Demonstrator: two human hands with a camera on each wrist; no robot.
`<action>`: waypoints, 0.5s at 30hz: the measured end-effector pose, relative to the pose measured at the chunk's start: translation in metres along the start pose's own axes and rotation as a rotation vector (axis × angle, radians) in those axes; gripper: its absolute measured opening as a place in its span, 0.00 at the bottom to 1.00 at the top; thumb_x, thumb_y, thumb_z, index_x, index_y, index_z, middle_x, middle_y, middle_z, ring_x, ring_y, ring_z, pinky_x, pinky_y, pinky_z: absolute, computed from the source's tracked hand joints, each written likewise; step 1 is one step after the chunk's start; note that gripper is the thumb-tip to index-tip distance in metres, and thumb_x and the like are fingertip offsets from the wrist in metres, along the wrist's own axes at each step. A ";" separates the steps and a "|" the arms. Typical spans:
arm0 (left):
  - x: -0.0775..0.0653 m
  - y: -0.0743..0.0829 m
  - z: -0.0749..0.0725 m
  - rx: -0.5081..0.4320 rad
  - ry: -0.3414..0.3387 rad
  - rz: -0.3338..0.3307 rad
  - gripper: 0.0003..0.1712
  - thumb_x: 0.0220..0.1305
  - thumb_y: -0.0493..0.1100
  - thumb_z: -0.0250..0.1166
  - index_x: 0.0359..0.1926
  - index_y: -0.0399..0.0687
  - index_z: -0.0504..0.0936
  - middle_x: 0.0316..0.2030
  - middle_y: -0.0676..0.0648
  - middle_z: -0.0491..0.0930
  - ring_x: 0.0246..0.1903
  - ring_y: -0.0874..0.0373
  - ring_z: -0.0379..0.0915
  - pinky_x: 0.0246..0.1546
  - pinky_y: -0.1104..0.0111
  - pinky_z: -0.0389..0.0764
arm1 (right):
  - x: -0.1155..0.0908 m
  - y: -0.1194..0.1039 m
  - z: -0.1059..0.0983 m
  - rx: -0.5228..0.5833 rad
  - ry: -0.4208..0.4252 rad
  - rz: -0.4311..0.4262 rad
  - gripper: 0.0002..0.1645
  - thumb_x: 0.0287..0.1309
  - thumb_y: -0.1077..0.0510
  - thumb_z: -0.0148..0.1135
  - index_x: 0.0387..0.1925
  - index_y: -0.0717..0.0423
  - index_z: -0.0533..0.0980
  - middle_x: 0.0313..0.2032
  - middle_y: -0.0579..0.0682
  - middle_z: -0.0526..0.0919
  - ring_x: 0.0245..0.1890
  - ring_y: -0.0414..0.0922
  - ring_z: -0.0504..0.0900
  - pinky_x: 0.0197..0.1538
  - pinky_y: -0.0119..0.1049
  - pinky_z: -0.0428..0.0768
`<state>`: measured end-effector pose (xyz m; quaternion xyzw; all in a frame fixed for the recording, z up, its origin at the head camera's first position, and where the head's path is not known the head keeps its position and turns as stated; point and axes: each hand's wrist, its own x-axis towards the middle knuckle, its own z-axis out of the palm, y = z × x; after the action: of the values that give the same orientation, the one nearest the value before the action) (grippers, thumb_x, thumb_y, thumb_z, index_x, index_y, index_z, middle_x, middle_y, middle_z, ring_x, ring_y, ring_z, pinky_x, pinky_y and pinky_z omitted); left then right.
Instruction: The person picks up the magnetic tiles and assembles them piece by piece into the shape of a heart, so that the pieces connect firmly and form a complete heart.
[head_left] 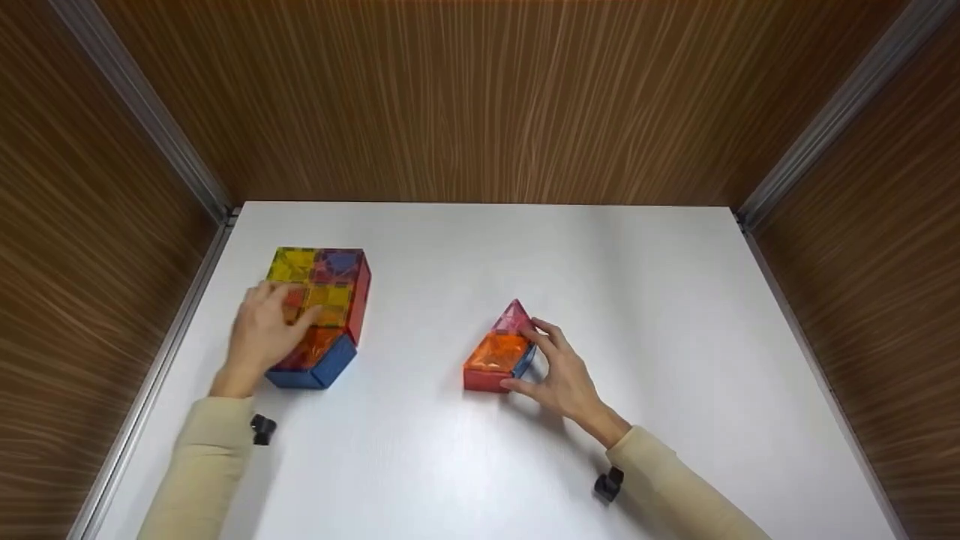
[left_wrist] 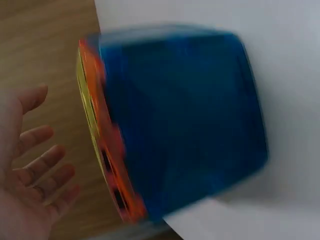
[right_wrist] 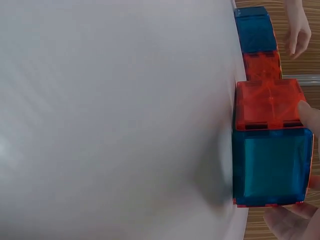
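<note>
A large box of magnetic tiles with yellow, purple and orange top panels and red and blue sides stands at the table's left. My left hand lies flat on its top with relaxed fingers. In the left wrist view the box's blue side is blurred and my left hand shows straight, spread fingers. A small tile box with an orange top and a pink triangle sits mid-table. My right hand grips it, thumb at the front corner and fingers on the blue side.
The white table is closed in by wood-grain walls at the back and both sides. Metal strips run along the side edges. Bare white surface lies between the two boxes and to the right of the small one.
</note>
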<state>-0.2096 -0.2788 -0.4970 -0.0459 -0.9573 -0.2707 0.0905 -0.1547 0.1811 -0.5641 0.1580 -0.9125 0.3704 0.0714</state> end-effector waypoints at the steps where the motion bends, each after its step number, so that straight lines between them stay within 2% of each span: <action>1: -0.001 -0.007 -0.004 0.000 0.001 -0.009 0.32 0.71 0.52 0.70 0.64 0.33 0.78 0.61 0.27 0.74 0.60 0.30 0.69 0.62 0.35 0.73 | 0.001 0.000 0.000 0.013 -0.007 0.000 0.54 0.47 0.39 0.85 0.73 0.51 0.73 0.74 0.55 0.70 0.67 0.61 0.80 0.64 0.60 0.83; 4: -0.005 -0.025 -0.011 -0.001 -0.005 -0.035 0.33 0.70 0.52 0.70 0.66 0.32 0.77 0.62 0.25 0.72 0.61 0.28 0.66 0.63 0.34 0.72 | 0.004 0.000 0.002 0.046 -0.033 0.011 0.53 0.47 0.41 0.85 0.73 0.49 0.73 0.75 0.54 0.70 0.67 0.60 0.80 0.65 0.60 0.82; 8: -0.010 -0.043 -0.011 -0.023 -0.043 -0.066 0.37 0.71 0.54 0.69 0.68 0.29 0.74 0.63 0.23 0.69 0.61 0.26 0.66 0.65 0.32 0.71 | 0.011 -0.001 0.004 0.069 -0.050 0.019 0.53 0.46 0.43 0.86 0.73 0.49 0.74 0.74 0.55 0.71 0.69 0.61 0.78 0.68 0.62 0.79; 11: -0.011 -0.050 -0.008 -0.048 -0.057 -0.080 0.39 0.72 0.55 0.68 0.70 0.29 0.73 0.64 0.22 0.69 0.61 0.25 0.69 0.66 0.32 0.71 | 0.016 -0.001 0.005 0.077 -0.056 0.005 0.53 0.46 0.43 0.86 0.72 0.50 0.74 0.74 0.55 0.71 0.69 0.61 0.78 0.68 0.62 0.79; 15: -0.012 -0.051 -0.006 -0.067 -0.065 -0.093 0.40 0.73 0.56 0.67 0.72 0.30 0.72 0.65 0.22 0.68 0.60 0.24 0.70 0.66 0.32 0.72 | 0.019 0.000 0.007 0.088 -0.050 0.004 0.52 0.45 0.43 0.87 0.72 0.48 0.74 0.73 0.55 0.72 0.68 0.60 0.79 0.67 0.60 0.81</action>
<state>-0.2043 -0.3257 -0.5202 -0.0131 -0.9512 -0.3048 0.0450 -0.1727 0.1715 -0.5642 0.1683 -0.8972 0.4062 0.0408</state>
